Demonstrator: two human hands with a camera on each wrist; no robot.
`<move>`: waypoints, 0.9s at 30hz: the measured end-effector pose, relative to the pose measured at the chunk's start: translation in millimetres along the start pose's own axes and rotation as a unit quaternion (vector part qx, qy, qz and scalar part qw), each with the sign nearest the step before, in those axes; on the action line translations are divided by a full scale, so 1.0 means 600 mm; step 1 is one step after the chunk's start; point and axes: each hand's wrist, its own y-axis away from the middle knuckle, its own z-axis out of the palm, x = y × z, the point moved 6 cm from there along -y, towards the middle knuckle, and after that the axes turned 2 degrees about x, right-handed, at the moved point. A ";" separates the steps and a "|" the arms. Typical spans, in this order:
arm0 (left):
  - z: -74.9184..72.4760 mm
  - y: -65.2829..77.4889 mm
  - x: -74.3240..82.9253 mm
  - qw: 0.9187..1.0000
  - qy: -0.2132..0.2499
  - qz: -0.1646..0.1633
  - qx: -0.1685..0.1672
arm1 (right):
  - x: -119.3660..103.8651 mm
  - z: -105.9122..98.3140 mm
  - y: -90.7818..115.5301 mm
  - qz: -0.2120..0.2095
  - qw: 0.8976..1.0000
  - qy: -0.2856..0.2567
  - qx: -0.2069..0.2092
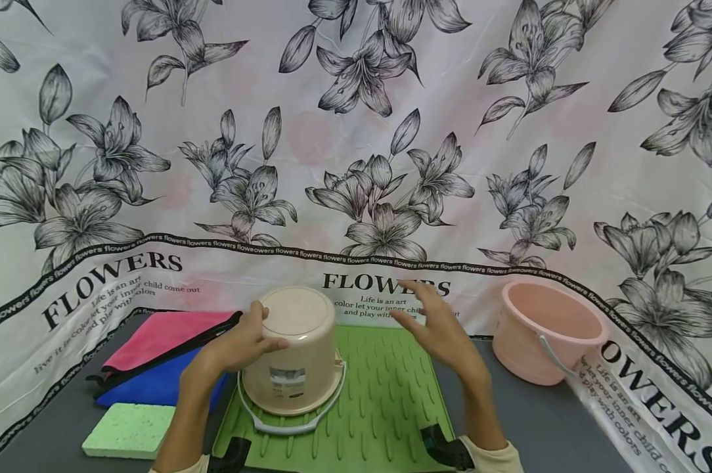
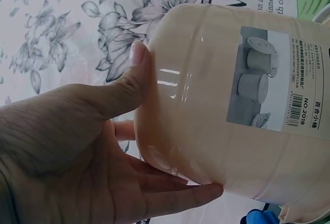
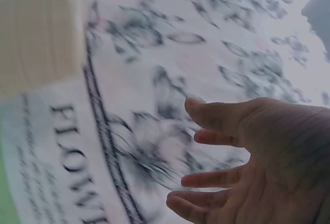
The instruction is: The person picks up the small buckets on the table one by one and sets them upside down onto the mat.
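Note:
A beige bucket (image 1: 299, 358) is upside down over the green mat (image 1: 385, 394), base up and rim down. Its pale handle (image 1: 291, 430) hangs in front, and a printed label (image 2: 276, 82) shows on its side. My left hand (image 1: 238, 345) grips the base edge from the left, thumb (image 2: 131, 87) on the near side and fingers around the other. To the right of the bucket, my right hand (image 1: 441, 332) is raised above the mat with spread fingers (image 3: 211, 177), holding nothing. Whether the rim touches the mat, I cannot tell.
At the right stands an upright pink bucket (image 1: 521, 345) with its handle hanging down. On the left lie a pink cloth (image 1: 167, 332), a blue cloth (image 1: 161, 384) and a light green block (image 1: 128, 430). Flower-printed sheeting (image 1: 309, 177) rises behind the dark tabletop (image 1: 539, 427).

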 end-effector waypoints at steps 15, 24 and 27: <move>0.005 -0.001 -0.005 1.000 0.015 -0.002 -0.005 | 0.148 -0.169 0.056 0.099 0.975 0.152 0.129; 0.000 -0.002 -0.002 1.000 0.007 0.009 -0.006 | 0.255 -0.175 0.076 0.118 0.940 0.262 0.185; 0.001 -0.002 -0.002 1.000 0.012 0.012 -0.008 | 0.280 -0.165 0.083 0.153 0.931 0.288 0.163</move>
